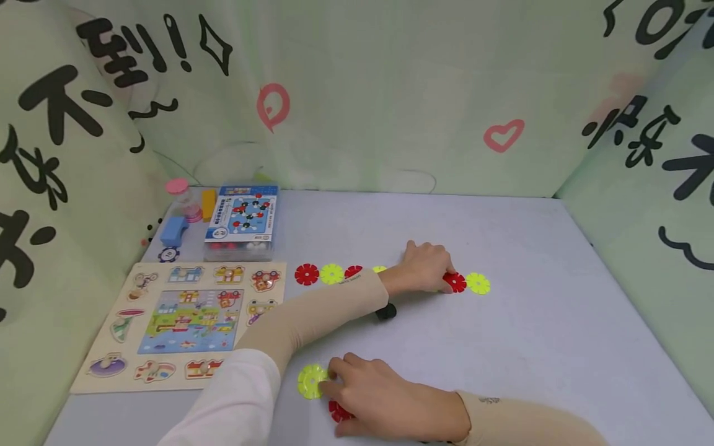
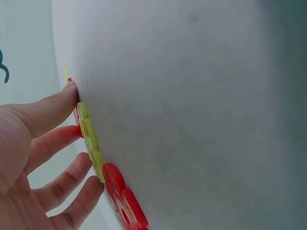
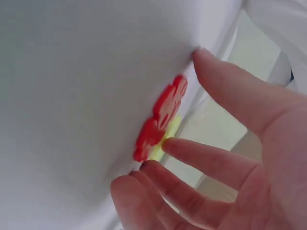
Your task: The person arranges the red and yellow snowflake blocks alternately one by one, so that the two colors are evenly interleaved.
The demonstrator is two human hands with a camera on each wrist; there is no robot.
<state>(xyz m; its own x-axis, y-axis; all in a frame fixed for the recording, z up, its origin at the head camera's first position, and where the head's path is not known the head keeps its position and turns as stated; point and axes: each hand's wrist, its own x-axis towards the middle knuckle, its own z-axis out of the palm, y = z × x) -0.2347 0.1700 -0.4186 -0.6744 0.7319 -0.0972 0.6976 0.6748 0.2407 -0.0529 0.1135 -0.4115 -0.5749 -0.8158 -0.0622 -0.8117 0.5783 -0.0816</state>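
A row of red and yellow-green flower-shaped plastic discs crosses the table in the head view, partly behind my left forearm. My left hand (image 1: 426, 266) reaches to its right part, thumb and forefinger at opposite edges of a red disc (image 1: 456, 283). A yellow-green disc (image 1: 478, 283) lies just right of it. In the left wrist view the other fingers lie along a yellow-green disc (image 2: 88, 132), with another red disc (image 2: 122, 199) nearer. My right hand (image 1: 385, 396) spreads over a red disc (image 3: 163, 115), one fingertip at a yellow-green disc (image 1: 311, 381) beside it.
A wooden picture puzzle board (image 1: 139, 279) lies at the left. Behind it stand a boxed molecule model set (image 1: 242, 217), a blue block (image 1: 174, 231), a yellow block (image 1: 209, 204) and a pink-capped bottle (image 1: 180, 195). A small black object (image 1: 386, 311) sits below my left forearm.
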